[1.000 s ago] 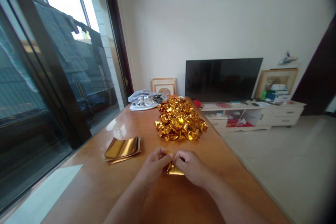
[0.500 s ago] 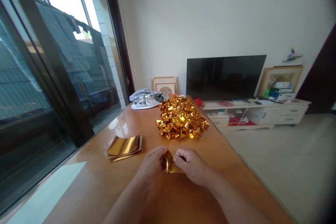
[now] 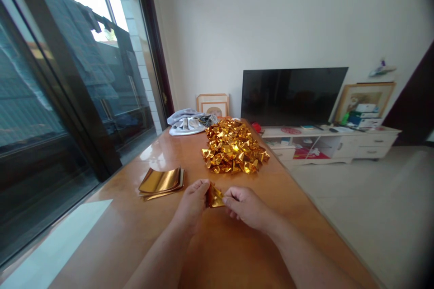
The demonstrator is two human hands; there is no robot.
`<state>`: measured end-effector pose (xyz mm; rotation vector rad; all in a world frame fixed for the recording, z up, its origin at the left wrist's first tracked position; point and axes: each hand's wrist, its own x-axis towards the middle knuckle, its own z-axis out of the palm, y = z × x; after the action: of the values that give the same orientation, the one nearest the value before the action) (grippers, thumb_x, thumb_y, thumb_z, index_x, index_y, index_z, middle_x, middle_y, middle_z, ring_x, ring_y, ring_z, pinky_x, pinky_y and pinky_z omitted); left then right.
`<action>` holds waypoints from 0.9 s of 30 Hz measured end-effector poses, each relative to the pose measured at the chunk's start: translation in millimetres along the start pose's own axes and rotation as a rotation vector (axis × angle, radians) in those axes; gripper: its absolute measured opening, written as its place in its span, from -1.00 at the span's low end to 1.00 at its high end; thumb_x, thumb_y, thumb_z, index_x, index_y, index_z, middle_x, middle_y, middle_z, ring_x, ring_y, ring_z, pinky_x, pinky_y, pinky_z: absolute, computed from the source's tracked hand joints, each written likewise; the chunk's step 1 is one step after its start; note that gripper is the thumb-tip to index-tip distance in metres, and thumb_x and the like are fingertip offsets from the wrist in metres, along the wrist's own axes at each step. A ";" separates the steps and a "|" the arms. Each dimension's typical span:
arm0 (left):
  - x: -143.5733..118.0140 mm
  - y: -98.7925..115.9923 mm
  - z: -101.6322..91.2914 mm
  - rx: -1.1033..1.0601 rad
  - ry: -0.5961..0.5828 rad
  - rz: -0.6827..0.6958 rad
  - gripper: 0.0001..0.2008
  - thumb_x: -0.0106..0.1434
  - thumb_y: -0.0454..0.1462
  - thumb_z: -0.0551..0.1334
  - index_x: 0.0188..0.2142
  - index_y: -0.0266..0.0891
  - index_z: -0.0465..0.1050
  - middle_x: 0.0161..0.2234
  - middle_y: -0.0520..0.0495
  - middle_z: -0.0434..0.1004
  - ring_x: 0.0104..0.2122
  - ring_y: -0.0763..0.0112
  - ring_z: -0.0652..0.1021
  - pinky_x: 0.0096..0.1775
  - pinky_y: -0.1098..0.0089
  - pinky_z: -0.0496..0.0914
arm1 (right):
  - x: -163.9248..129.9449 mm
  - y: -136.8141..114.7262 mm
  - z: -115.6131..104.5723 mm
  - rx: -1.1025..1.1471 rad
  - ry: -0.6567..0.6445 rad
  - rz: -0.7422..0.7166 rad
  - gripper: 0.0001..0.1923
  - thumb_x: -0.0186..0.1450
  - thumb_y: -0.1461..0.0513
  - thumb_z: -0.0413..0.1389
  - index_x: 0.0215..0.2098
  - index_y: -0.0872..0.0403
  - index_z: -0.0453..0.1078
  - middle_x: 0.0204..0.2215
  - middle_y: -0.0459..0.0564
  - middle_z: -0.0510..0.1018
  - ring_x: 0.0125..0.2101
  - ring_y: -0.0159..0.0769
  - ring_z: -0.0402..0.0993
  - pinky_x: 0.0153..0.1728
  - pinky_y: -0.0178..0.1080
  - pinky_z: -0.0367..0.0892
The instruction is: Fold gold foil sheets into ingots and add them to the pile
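Two hands are working over a long wooden table (image 3: 135, 235) that is running away from the camera toward a white wall and a dark television (image 3: 293, 95). Beyond them, a heap of folded gold pieces (image 3: 233, 146) is lying mid-table, with a grey cloth (image 3: 188, 123) at the far end; a stack of flat gold sheets (image 3: 162, 182) is resting to the left, near the window side. The left hand (image 3: 193, 203) and right hand (image 3: 246, 205) are meeting close together, both pinching one small gold foil piece (image 3: 214, 197) between thumb and fingertips, just above the tabletop and nearer the camera than the heap.

Judging from the grip, a fold is being shaped or creased, partway through, since the piece is already compact but not yet matching the puffed forms in the heap. The next move probably calls for a firm pinch from one hand while the other is pressing a flap, without crushing the thin foil.

Its long axis is lying roughly left to right between the hands, with one corner pointing up and slightly toward the left hand; finer folds are too small to tell.
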<state>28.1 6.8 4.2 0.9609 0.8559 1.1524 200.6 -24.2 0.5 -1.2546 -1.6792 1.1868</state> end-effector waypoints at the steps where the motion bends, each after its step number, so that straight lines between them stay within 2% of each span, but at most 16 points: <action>1: -0.1 0.7 -0.3 -0.019 -0.004 -0.011 -0.72 0.16 -0.11 0.36 -0.42 -0.27 0.39 -0.50 0.00 0.49 -0.53 0.47 0.44 -0.44 0.46 0.29 | -0.7 -1.2 0.3 0.024 -0.014 0.025 -0.79 0.35 0.13 0.02 -0.38 0.07 0.31 -0.53 -0.14 0.48 -0.52 -0.41 0.38 -0.49 -0.37 0.23; 5: 0.1 2.4 -1.5 -0.118 -0.010 -0.052 -0.76 0.15 -0.17 0.36 -0.39 -0.30 0.42 -0.44 -0.09 0.57 -0.46 0.37 0.53 -0.36 0.38 0.40 | -3.0 -6.4 -0.6 0.123 -0.060 0.097 -0.81 0.35 0.14 0.03 -0.36 0.08 0.31 -0.51 -0.12 0.52 -0.55 -0.45 0.40 -0.52 -0.39 0.25; 15: 1.1 1.2 -1.8 -0.201 0.039 -0.090 -0.86 0.18 -0.27 0.32 -0.38 -0.32 0.44 -0.45 -0.10 0.58 -0.45 0.34 0.56 -0.35 0.35 0.44 | -3.4 -4.9 -5.1 0.257 -0.131 0.121 -0.69 0.34 0.01 0.10 -0.31 0.12 0.33 -0.49 -0.07 0.56 -0.57 -0.44 0.43 -0.50 -0.36 0.32; 19: 2.8 -2.8 -1.3 -0.172 0.068 -0.082 -0.83 0.16 -0.24 0.34 -0.37 -0.31 0.43 -0.47 -0.08 0.57 -0.48 0.35 0.55 -0.37 0.36 0.42 | -3.4 -5.2 -3.6 0.228 -0.118 0.152 -0.72 0.36 0.06 0.08 -0.34 0.11 0.31 -0.52 -0.08 0.56 -0.60 -0.45 0.43 -0.52 -0.37 0.32; 27: 9.9 -7.4 -4.1 -0.174 0.127 -0.092 -0.83 0.13 -0.24 0.33 -0.35 -0.31 0.44 -0.46 -0.06 0.57 -0.49 0.38 0.54 -0.40 0.40 0.38 | -3.4 -7.3 -1.4 0.295 -0.136 0.116 -0.81 0.37 0.15 0.06 -0.31 0.11 0.32 -0.48 -0.06 0.57 -0.54 -0.43 0.47 -0.48 -0.36 0.37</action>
<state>28.8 16.2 -4.8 0.7046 0.8765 1.1973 200.6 -27.9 7.8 -1.1191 -1.4730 1.5570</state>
